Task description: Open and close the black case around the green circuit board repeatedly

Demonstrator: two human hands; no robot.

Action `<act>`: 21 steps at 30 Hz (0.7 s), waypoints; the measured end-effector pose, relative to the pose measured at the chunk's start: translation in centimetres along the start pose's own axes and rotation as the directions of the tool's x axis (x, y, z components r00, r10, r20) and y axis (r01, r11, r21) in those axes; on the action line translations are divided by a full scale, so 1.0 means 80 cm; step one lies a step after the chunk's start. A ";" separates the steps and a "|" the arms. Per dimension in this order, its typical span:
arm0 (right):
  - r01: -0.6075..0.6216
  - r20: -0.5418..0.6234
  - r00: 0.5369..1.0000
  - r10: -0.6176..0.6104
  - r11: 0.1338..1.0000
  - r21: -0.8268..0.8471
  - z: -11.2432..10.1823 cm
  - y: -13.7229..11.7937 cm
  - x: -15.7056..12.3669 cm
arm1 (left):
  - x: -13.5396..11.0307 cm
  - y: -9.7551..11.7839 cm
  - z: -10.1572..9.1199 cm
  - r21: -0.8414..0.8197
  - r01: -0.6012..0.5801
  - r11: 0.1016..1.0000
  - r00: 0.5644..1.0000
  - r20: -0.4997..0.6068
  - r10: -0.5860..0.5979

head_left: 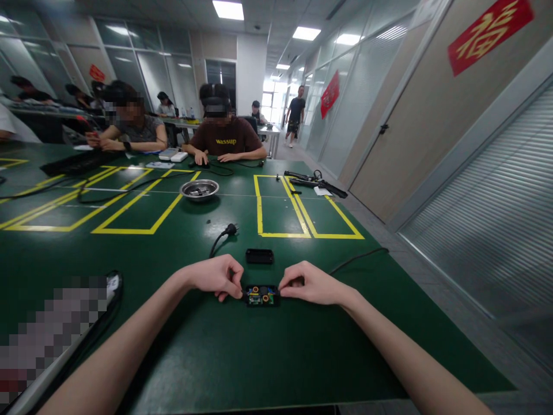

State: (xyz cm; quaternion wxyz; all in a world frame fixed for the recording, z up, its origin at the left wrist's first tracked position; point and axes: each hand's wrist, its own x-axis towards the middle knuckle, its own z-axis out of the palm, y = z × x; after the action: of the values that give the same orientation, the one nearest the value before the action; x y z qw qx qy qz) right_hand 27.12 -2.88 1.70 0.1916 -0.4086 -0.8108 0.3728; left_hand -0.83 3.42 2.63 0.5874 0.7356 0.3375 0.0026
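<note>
Got black case (262,304) before me, open side up, green circuit board (254,300), two copper-coloured coils (265,298) showing. Long side roughly parallel to table's (337,357) near edge.

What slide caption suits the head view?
Left hand and right hand at opposite ends of an open circuit-board case, black shell beyond, on a green table.

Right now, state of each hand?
Left hand: closed at the left end of the nearer black case; hold unclear.
Right hand: closed at its right end; hold unclear.
</note>
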 end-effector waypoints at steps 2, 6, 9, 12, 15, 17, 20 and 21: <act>-0.006 0.000 1.000 0.006 1.000 -0.010 0.000 -0.003 0.000 | -0.002 0.006 0.002 0.030 0.021 0.999 1.000 -0.004 -0.021; 0.015 -0.107 0.994 -0.034 0.985 -0.172 0.001 -0.002 0.001 | -0.005 0.020 0.004 0.249 -0.030 0.968 0.989 -0.134 0.065; 0.000 -0.206 0.978 -0.041 0.981 -0.194 0.003 0.006 0.006 | -0.003 0.023 0.003 0.343 -0.055 0.938 0.969 -0.209 0.133; -0.006 -0.253 0.967 -0.037 0.986 -0.164 0.009 0.014 0.012 | 0.004 0.015 -0.001 0.368 -0.079 0.926 0.947 -0.263 0.185; -0.021 -0.317 0.947 -0.052 0.975 -0.222 0.015 0.018 0.018 | 0.010 0.003 -0.007 0.426 -0.110 0.898 0.885 -0.370 0.283; -0.021 -0.347 0.936 -0.062 0.973 -0.232 0.017 0.020 0.022 | 0.013 -0.003 -0.010 0.377 -0.109 0.920 0.886 -0.382 0.262; -0.042 -0.386 0.923 -0.008 0.992 -0.120 0.017 0.027 0.026 | 0.017 -0.008 -0.011 0.272 -0.054 0.961 0.883 -0.436 0.173; -0.068 -0.419 0.908 0.029 0.994 -0.080 0.017 0.030 0.028 | 0.019 -0.008 -0.010 0.255 -0.032 0.967 0.861 -0.484 0.156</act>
State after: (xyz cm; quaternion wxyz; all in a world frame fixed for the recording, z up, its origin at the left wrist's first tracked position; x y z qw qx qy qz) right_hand 26.23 -0.78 -0.98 0.3317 -0.5072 -0.7573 0.2435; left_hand -0.29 4.94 1.73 0.3867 0.7903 0.4394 0.1812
